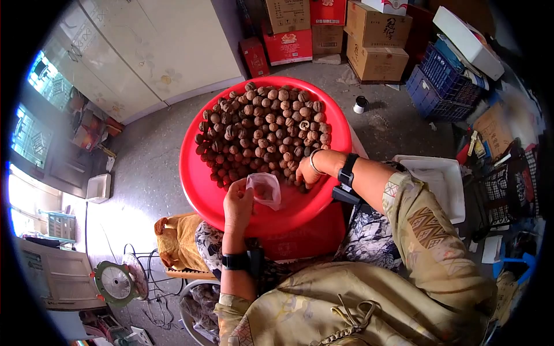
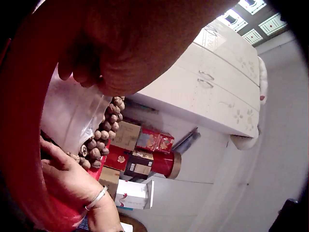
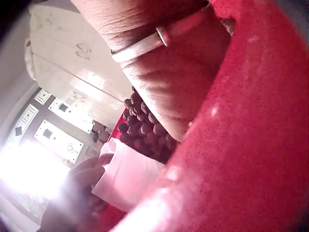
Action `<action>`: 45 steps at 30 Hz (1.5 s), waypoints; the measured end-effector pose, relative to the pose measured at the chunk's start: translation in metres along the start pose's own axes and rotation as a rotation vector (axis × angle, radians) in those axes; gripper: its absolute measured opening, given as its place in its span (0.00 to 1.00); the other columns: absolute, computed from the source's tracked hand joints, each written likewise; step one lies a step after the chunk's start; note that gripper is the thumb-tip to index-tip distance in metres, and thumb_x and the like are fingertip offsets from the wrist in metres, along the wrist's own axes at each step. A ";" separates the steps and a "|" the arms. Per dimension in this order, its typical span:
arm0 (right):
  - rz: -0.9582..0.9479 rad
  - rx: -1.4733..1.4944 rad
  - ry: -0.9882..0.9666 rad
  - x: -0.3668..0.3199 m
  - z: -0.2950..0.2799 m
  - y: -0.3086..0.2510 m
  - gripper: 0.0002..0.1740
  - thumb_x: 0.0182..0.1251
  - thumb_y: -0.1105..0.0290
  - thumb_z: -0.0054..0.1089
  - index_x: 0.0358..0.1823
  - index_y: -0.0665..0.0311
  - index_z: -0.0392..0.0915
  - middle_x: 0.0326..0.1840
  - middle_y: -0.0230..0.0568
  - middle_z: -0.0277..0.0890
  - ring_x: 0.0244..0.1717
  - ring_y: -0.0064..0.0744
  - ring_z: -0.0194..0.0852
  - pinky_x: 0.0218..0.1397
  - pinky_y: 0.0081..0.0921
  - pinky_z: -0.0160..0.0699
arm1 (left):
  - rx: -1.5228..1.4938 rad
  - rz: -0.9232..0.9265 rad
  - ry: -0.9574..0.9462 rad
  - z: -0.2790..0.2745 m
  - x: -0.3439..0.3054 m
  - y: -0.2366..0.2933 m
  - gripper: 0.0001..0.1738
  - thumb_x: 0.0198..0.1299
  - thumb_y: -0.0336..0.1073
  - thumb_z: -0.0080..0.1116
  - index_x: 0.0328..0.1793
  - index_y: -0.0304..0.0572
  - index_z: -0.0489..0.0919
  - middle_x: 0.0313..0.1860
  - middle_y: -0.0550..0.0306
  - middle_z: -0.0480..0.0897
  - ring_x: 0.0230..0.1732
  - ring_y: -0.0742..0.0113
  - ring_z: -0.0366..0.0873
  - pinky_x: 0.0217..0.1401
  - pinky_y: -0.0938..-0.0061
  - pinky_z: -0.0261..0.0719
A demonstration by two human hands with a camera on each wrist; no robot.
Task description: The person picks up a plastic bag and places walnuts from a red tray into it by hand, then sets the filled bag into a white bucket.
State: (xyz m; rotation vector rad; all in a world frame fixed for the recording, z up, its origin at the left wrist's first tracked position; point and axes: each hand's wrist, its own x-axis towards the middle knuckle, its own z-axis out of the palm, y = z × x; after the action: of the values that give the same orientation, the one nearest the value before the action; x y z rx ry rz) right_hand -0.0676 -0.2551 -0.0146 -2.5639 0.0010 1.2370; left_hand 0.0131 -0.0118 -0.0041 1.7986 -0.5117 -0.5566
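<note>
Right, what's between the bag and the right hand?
Between the bag and the right hand: a few walnuts, seen in the head view.

We've got stacked cardboard boxes [image 1: 378, 60] at the far wall, blue crates [image 1: 441, 86] to their right, a pale cabinet [image 1: 156, 46] at left, and a small cup [image 1: 360, 104] on the floor [image 1: 147, 150].

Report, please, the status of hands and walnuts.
Left hand grips plastic bag. Right hand at walnuts, grip unclear. Walnuts heaped in red basin. No obstruction seen between bag and walnuts.
</note>
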 end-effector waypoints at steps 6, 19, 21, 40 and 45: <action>0.129 -0.119 -0.046 -0.009 -0.015 -0.015 0.30 0.51 0.62 0.69 0.58 0.58 0.77 0.50 0.39 0.82 0.49 0.42 0.80 0.51 0.34 0.77 | -0.015 -0.004 -0.014 0.000 0.002 -0.003 0.15 0.64 0.34 0.55 0.54 0.36 0.76 0.21 0.61 0.76 0.14 0.76 0.70 0.15 0.80 0.67; -0.208 0.380 0.676 -0.013 -0.020 0.000 0.10 0.54 0.71 0.61 0.38 0.64 0.79 0.35 0.42 0.81 0.38 0.35 0.80 0.41 0.30 0.78 | -0.043 -0.037 -0.010 0.000 0.004 -0.005 0.14 0.64 0.34 0.54 0.53 0.38 0.77 0.21 0.63 0.76 0.15 0.78 0.68 0.14 0.81 0.67; -0.232 0.409 0.686 -0.016 -0.023 -0.001 0.12 0.51 0.71 0.63 0.39 0.63 0.79 0.36 0.42 0.82 0.38 0.35 0.80 0.42 0.30 0.78 | -0.028 -0.023 -0.014 -0.001 0.006 -0.009 0.14 0.64 0.35 0.55 0.54 0.39 0.77 0.21 0.64 0.75 0.15 0.78 0.68 0.14 0.81 0.67; -0.272 0.673 0.713 -0.043 -0.033 -0.031 0.17 0.52 0.58 0.69 0.36 0.63 0.81 0.34 0.40 0.82 0.38 0.32 0.80 0.44 0.28 0.77 | -0.017 -0.046 -0.012 0.000 0.004 -0.003 0.15 0.63 0.32 0.54 0.55 0.37 0.76 0.20 0.63 0.75 0.15 0.77 0.68 0.14 0.81 0.68; -0.366 0.744 0.633 -0.061 -0.037 -0.047 0.19 0.59 0.57 0.67 0.41 0.66 0.80 0.32 0.34 0.80 0.32 0.22 0.78 0.38 0.23 0.78 | 0.012 -0.031 -0.041 0.000 0.005 -0.006 0.15 0.65 0.30 0.50 0.56 0.36 0.74 0.26 0.62 0.77 0.17 0.78 0.69 0.14 0.82 0.69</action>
State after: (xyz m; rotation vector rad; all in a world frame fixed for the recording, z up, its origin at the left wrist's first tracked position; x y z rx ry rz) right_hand -0.0718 -0.2271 0.0663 -2.0393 0.0998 0.1853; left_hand 0.0180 -0.0129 -0.0106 1.8125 -0.5170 -0.6134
